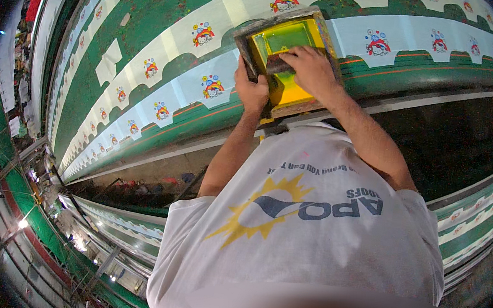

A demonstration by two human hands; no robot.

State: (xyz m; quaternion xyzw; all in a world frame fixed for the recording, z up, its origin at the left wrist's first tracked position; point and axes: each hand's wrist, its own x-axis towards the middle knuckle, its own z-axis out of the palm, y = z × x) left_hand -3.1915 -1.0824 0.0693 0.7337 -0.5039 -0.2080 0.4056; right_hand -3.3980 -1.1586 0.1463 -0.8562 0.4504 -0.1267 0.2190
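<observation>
My left hand [251, 89] grips the left side of a worn screen-printing frame [333, 55], its fingers closed on the edge. Inside the frame, the mesh [291, 91] is coated in yellow ink, with a greenish patch in the upper part. My right hand [305, 64] is closed on a dark squeegee [276, 65] over the middle of the screen. The frame rests on a long green table [123, 11] across pale cut fabric pieces [379, 30], which carry small colourful cartoon prints in rows on either side of it.
A plain pale scrap [110, 60] lies on the table at left. A dark gap [439, 125] runs along the table's near edge. Other long green tables with pale pieces [469, 217] stand at lower right and lower left. Metal beams and lamps [23, 223] show at far left.
</observation>
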